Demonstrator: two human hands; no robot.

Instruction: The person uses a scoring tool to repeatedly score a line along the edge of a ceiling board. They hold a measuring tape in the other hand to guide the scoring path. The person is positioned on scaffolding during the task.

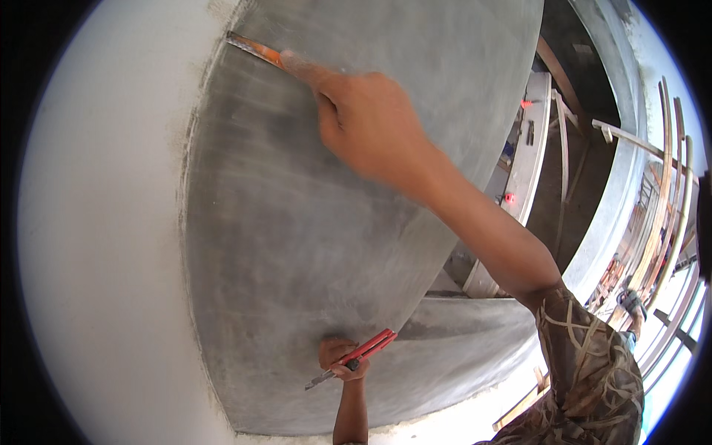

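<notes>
My right hand point(378, 122) reaches across a smooth grey cement-like surface point(259, 222), fingers closed on a narrow flat blade point(256, 50) with orange and dark metal parts. The blade's tip is at the rough seam where the grey meets a white surface point(104, 222). My fingertips are blurred, so the blade's exact kind is hard to make out. Lower down, my left hand point(345, 356) is closed around a red utility knife point(373, 345) with a black knob. Its metal blade sticks out down and to the left, close to the grey surface.
Right of the grey surface is an opening with a pale plank point(534, 148) bearing small red items. Long wooden poles point(671, 185) stand at the far right, near a pale curved beam point(601, 222). Part of another person point(632, 302) shows there.
</notes>
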